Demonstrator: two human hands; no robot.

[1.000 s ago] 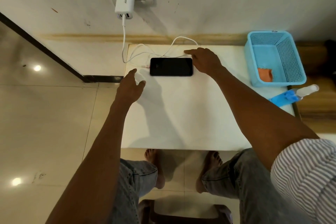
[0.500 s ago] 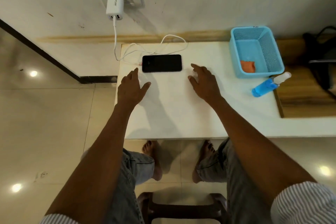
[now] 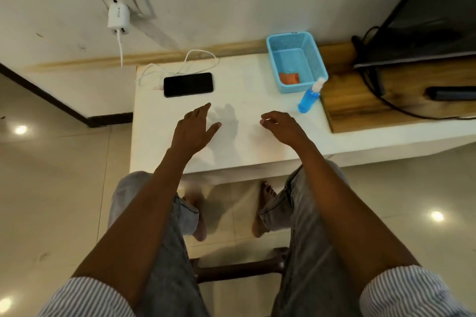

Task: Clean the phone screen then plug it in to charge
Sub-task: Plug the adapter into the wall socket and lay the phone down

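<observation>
The phone (image 3: pixel 188 84) lies on the worktop (image 3: pixel 247 141) with its cable (image 3: pixel 180 69) attached, apparently charging, while the left hand (image 3: pixel 192 128) and right hand (image 3: pixel 283 126) hover with fingers relaxed, holding nothing.

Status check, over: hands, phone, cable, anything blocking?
Left hand and right hand open, holding nothing, above the table. Phone flat, screen dark, cable at its left end. Nothing blocking.
</observation>
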